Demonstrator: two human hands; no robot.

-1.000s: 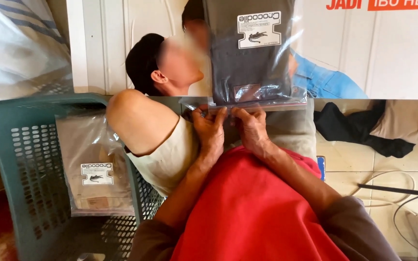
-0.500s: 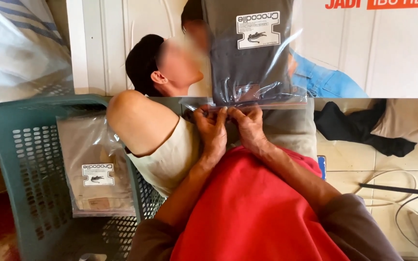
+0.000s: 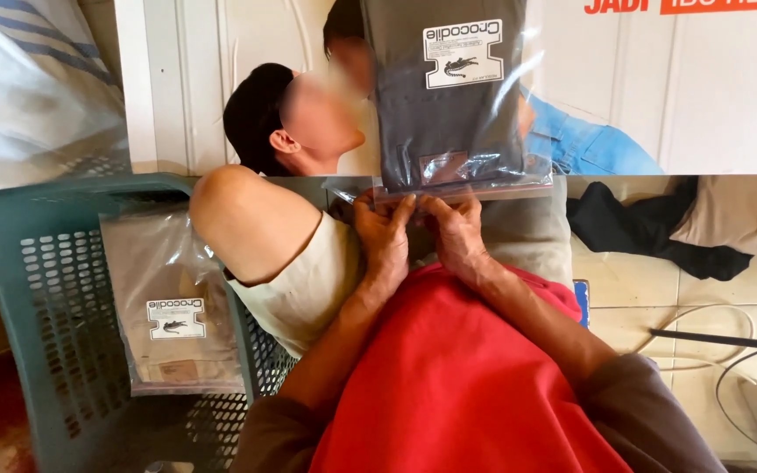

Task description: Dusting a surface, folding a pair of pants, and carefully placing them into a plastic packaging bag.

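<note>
A clear plastic bag [image 3: 453, 96] holding a folded dark grey garment with a white label lies straight ahead of me. My left hand [image 3: 385, 236] and my right hand [image 3: 455, 232] pinch its near sealed edge side by side, fingertips pressed on the strip. Both forearms reach out over the red cloth [image 3: 457, 377] on my lap.
A green plastic basket [image 3: 37, 298] at the left holds a bagged beige garment [image 3: 173, 302]. A large printed poster showing a person [image 3: 265, 219] lies under the work. Black cloth [image 3: 650, 232] lies at the right; cables [image 3: 720, 342] cross the tiled floor.
My fingers have shifted slightly along the bag's near edge. The bag's loose plastic near the seal lies flatter than half a second ago.
</note>
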